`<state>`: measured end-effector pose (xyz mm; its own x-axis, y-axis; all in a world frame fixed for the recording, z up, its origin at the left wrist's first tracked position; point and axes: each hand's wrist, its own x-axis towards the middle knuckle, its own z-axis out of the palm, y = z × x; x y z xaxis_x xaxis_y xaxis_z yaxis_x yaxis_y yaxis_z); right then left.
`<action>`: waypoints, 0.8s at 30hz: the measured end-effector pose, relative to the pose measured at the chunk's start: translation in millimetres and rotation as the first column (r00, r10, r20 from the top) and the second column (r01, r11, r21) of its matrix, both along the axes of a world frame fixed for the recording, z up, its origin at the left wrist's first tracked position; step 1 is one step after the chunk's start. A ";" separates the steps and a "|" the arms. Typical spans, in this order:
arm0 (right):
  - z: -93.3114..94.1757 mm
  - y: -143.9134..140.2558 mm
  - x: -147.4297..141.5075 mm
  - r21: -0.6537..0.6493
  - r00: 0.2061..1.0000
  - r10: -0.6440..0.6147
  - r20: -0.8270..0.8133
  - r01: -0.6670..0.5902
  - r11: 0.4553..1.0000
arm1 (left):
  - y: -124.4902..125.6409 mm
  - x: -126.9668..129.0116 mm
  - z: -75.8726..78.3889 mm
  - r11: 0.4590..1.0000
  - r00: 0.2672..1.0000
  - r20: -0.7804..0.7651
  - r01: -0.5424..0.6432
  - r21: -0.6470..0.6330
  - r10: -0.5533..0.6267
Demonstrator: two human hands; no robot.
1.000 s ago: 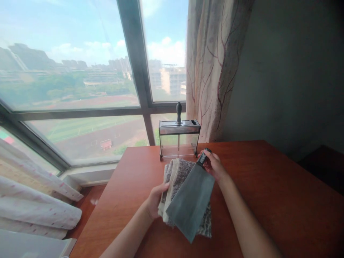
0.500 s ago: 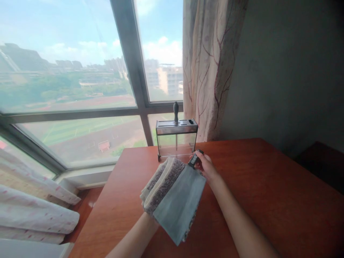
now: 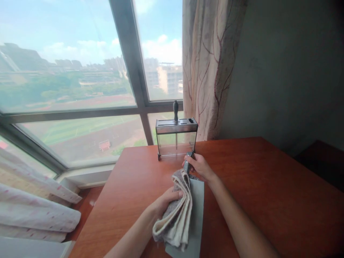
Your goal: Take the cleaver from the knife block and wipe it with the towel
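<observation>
One head cam, worn by the person, faced forward and down across the table (image 3: 258,186). Left hand (image 3: 165,200) and right hand (image 3: 199,165) sat close in, lower centre of frame. Window (image 3: 80,111) filled upper left, farther out; curtain (image 3: 211,68) hung upper centre-right, dark wall (image 3: 285,71) upper right.

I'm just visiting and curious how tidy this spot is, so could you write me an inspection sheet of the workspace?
Surface: reddish-brown table, smooth-looking.
Job's things: broad-bladed cleaver; folded cloth, cream and grey-brown, hiding part of the blade.
Clutter: clear-sided stand with an upright dark handle, near the table's far edge.
Grippers: bare hands; the left hand holds the cloth, the right hand the cleaver's handle.
Cables: nothing seen.
Surroundings: large window, branch-patterned curtain, dim wall.
</observation>
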<state>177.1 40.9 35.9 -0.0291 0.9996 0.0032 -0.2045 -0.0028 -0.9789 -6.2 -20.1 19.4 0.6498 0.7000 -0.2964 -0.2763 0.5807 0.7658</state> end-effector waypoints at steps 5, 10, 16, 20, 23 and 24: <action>-5.1 12.9 10.7 0.027 0.993 -0.112 -0.029 0.112 0.993 | 3.3 1.5 -3.2 0.975 0.975 0.104 0.207 -0.083 -0.198; -15.4 24.7 24.2 -0.017 0.977 -0.194 -0.085 0.193 0.981 | 3.7 5.9 -3.0 0.974 0.971 0.090 0.226 -0.030 -0.223; -15.9 16.2 16.1 -0.102 0.983 -0.135 -0.123 0.123 0.987 | 7.1 6.2 5.1 0.987 0.985 0.073 0.157 -0.037 -0.154; -15.7 10.4 2.3 -0.118 0.985 -0.048 -0.167 0.028 0.993 | 13.6 1.7 5.2 0.992 0.991 0.061 0.124 -0.027 -0.123; -17.1 9.6 -5.8 -0.122 0.979 0.012 -0.202 -0.038 0.992 | 17.6 0.1 1.9 0.998 0.997 0.039 0.070 -0.004 -0.070; -17.3 9.6 -7.2 -0.122 0.977 0.025 -0.214 -0.052 0.991 | 18.1 0.5 0.8 0.999 0.998 0.035 0.053 0.005 -0.054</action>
